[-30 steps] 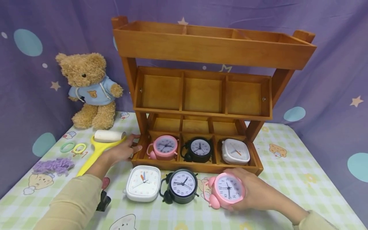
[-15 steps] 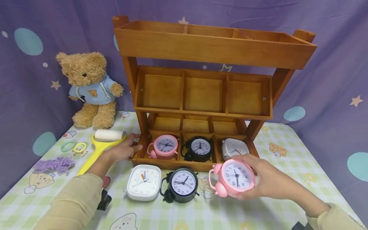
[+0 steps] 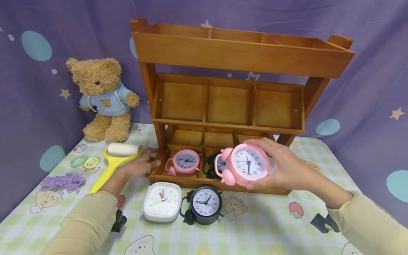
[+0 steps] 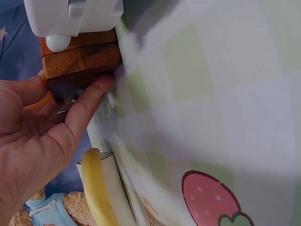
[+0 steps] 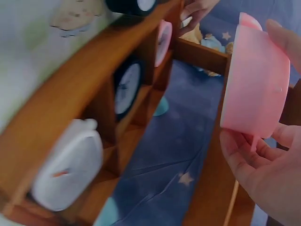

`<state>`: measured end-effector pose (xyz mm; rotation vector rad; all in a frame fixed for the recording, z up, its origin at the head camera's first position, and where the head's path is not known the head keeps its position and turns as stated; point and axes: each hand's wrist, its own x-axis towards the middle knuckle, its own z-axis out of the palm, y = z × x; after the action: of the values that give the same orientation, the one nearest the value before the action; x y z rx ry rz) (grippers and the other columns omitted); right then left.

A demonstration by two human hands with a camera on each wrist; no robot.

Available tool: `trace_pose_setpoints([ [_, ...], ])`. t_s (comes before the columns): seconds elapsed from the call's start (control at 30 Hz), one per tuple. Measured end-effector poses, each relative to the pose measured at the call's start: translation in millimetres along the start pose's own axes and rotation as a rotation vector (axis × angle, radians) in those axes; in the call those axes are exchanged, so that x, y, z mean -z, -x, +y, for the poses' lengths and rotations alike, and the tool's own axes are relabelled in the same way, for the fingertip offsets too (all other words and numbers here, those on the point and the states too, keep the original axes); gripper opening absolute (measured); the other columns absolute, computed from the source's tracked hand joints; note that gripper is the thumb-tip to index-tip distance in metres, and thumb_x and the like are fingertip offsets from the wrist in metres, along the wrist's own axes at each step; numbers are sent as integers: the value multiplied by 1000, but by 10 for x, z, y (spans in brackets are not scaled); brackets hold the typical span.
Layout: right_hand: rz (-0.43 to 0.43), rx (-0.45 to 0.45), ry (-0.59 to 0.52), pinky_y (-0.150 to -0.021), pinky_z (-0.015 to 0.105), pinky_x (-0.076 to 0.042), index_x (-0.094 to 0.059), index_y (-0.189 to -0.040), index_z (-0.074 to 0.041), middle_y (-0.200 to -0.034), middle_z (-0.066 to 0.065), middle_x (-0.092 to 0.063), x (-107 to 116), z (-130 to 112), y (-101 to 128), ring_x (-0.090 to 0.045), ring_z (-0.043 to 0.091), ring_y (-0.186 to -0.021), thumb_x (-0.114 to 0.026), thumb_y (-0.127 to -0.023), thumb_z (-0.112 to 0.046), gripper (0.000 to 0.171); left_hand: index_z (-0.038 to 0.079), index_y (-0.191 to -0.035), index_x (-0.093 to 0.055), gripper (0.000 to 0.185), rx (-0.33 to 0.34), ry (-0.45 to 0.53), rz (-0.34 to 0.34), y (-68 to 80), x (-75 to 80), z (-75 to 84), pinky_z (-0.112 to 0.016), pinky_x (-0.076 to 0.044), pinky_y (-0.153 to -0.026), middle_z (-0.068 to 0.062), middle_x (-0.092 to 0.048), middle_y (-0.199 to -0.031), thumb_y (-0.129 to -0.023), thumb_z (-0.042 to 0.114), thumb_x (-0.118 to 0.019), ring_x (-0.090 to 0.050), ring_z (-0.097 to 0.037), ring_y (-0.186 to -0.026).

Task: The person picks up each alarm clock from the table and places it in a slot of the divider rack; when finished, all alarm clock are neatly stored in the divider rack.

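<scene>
A pink alarm clock (image 3: 250, 163), digits ringing its dial, has moved up and away from the desk (image 3: 264, 221). Nearest lie a white clock (image 3: 163, 203) and a black clock (image 3: 207, 205), both numbered. Beyond, the right hand (image 3: 282, 165) curls around the pink one before the wooden rack (image 3: 242, 51); the left hand (image 3: 141, 164) grips the rack's end. Bottom compartments hold another pink clock (image 3: 186, 161), another black clock (image 5: 128, 88) and another white clock (image 5: 70, 165).

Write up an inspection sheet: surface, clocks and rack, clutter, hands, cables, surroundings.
Surface: green-and-white checked tablecloth.
Clocks: pink alarm clock held off the tablecloth; white clock and black clock lie before the rack.
Rack: lowest front row holds a second pink clock, second black clock, second white clock.
Clutter: yellow-handled roller, green ring, yellow ring, purple fluffy item.
Hands: left fingers touch the rack's end; right fingers grip the pink alarm clock.
Cables: nothing seen.
Surroundings: purple curtain, teddy bear.
</scene>
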<state>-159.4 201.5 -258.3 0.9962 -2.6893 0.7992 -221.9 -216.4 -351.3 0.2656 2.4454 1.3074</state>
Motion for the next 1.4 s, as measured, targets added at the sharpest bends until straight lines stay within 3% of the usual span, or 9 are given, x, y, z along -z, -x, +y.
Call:
trace_pose_setpoints([
  [0.27,99,20,6,-87,46,-55,-55,-142,-14,-119,1,-63,27,-240,-456,-60,20,-106,-99,-61,-43,97,-12,-150,-19,53,-20,-7,13,-2,-16,-4,-54,-58,-85,-45,-40,-139,-107,6,-44,-46,-55,-130],
  [0.47,136,2,10,-92,50,-54,-53,-144,-14,-128,5,-60,20,-392,-747,-57,23,-112,-97,-64,-41,96,-12,-150,-20,53,-32,-15,25,-4,-32,-10,-53,-59,-84,-45,-41,-139,-107,6,-45,-46,-54,-129],
  [0.67,193,-7,21,-96,49,-53,-50,-146,-13,-133,8,-56,11,-515,-995,-54,23,-116,-95,-66,-43,97,-13,-148,-23,51,-68,-66,34,-12,-44,-17,-53,-56,-92,-43,-44,-138,-106,6,-46,-46,-54,-130],
  [0.93,263,12,92,-94,46,-49,-50,-145,-11,-128,10,-55,-4,-619,-1333,-53,24,-111,-96,-64,-46,99,-16,-147,-24,53,-77,-109,47,11,-32,15,-55,-49,-100,-43,-44,-138,-106,9,-47,-47,-53,-129],
  [1.07,251,-12,104,-93,46,-50,-49,-145,-10,-129,13,-54,-48,-669,-1502,-55,27,-111,-96,-64,-45,100,-16,-146,-27,55,-107,-121,50,-16,-12,-33,-55,-44,-106,-42,-47,-138,-106,14,-50,-48,-52,-129],
  [1.23,217,-24,144,-94,45,-51,-45,-149,-10,-132,14,-53,-122,-711,-1685,-57,28,-110,-96,-65,-42,104,-15,-143,-30,55,-155,-119,52,-79,11,-158,-50,-50,-101,-41,-51,-133,-106,19,-52,-54,-49,-124],
  [1.4,183,-15,194,-97,42,-51,-41,-151,-8,-135,16,-50,-192,-731,-1839,-55,28,-114,-96,-69,-39,104,-16,-145,-29,52,-113,-122,72,-39,-2,-93,-55,-46,-105,-41,-50,-135,-105,10,-50,-51,-51,-127],
])
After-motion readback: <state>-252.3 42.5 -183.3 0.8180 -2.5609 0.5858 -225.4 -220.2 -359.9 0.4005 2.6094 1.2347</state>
